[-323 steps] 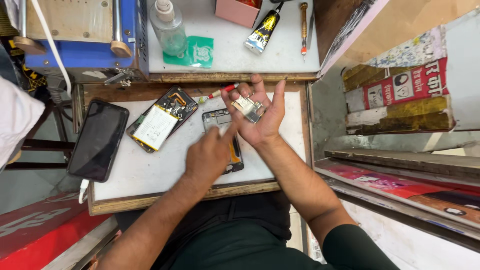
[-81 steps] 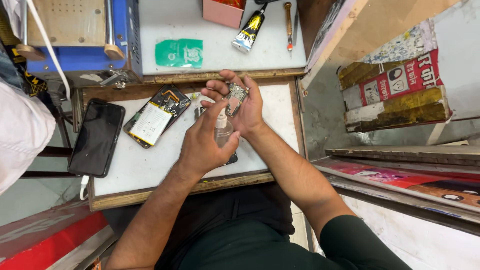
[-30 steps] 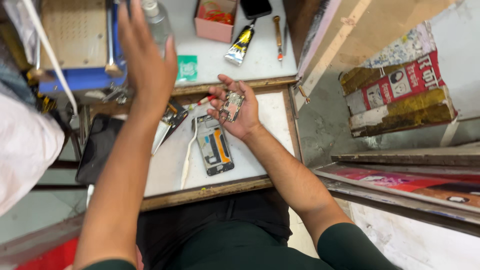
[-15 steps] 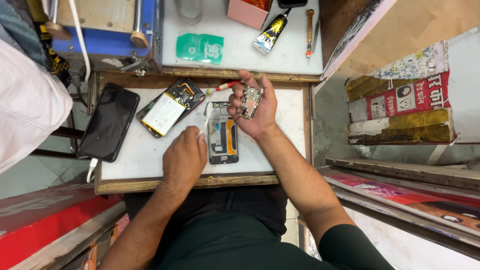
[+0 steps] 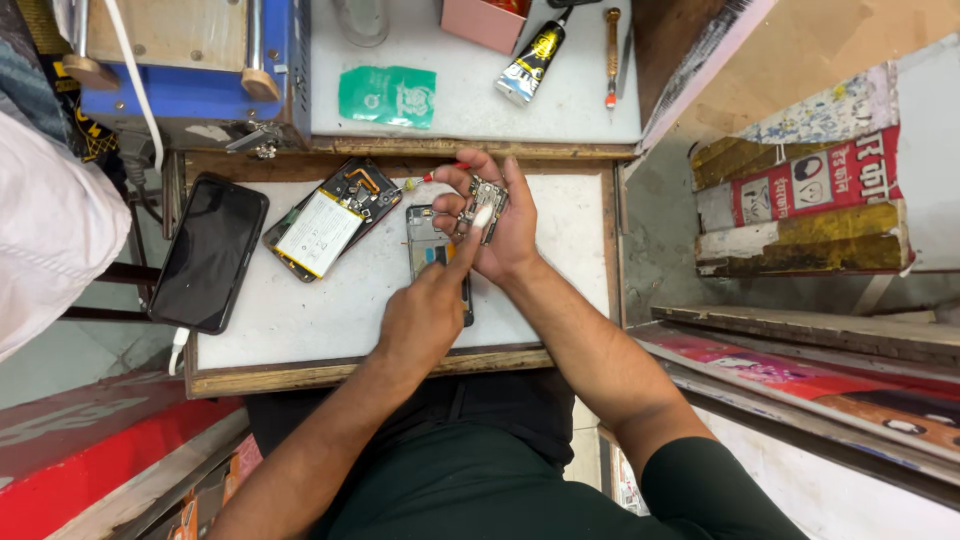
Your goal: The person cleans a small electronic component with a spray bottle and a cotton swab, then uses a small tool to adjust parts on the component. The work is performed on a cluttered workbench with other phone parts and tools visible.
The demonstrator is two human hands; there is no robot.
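The left hand (image 5: 425,315) covers the lower part of the phone frame (image 5: 432,240). The board (image 5: 484,200) details are too small to tell. The bottle (image 5: 360,18) and pink box (image 5: 487,20) are cut off by the top edge.

I'm sitting at a white-topped wooden bench (image 5: 300,330), a blue machine (image 5: 200,70) standing on the shelf beyond; grey floor (image 5: 60,350) is showing left.

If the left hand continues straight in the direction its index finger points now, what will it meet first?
The left hand points up and to the right. Its index fingertip already seems to touch the small circuit board held in the right hand, so that board comes first, though depth is hard to judge from above.
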